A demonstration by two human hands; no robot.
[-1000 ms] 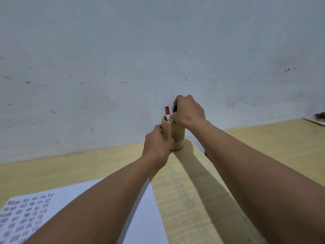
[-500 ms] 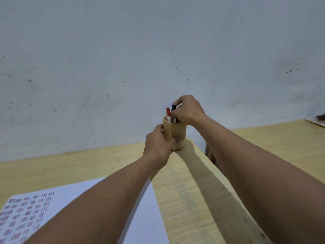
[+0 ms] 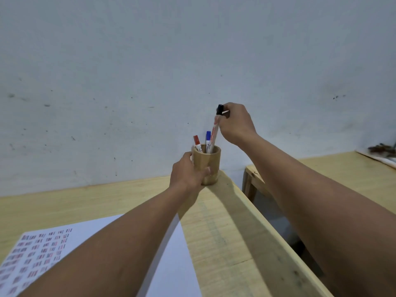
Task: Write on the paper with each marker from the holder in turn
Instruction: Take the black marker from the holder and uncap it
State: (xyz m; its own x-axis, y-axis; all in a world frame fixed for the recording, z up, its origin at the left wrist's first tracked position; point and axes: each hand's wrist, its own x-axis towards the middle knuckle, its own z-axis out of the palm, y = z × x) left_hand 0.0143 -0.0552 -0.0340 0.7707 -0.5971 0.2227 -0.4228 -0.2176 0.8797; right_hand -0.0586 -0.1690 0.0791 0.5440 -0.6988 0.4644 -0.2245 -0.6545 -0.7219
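A round wooden holder (image 3: pixel 211 162) stands at the far right corner of the table, near the wall. My left hand (image 3: pixel 188 173) grips its left side. My right hand (image 3: pixel 235 124) pinches the black-capped marker (image 3: pixel 215 133) near its cap, and the marker is raised with its lower end still inside the holder. A red-capped marker (image 3: pixel 197 143) and a blue-capped marker (image 3: pixel 207 141) stand in the holder. The white paper (image 3: pixel 171 264) lies near me at the lower left, with several rows of red and blue marks on its left part; my left forearm covers some of it.
The wooden table (image 3: pixel 225 243) ends in a right edge just past the holder. Across a gap stands a second wooden table (image 3: pixel 342 168), with dark objects (image 3: pixel 383 150) at its far right. A pale wall (image 3: pixel 192 61) rises right behind the holder.
My right hand has risen from the holder's rim, drawing the black-capped marker upward. The red and blue markers are now uncovered. My left hand has stayed on the holder.
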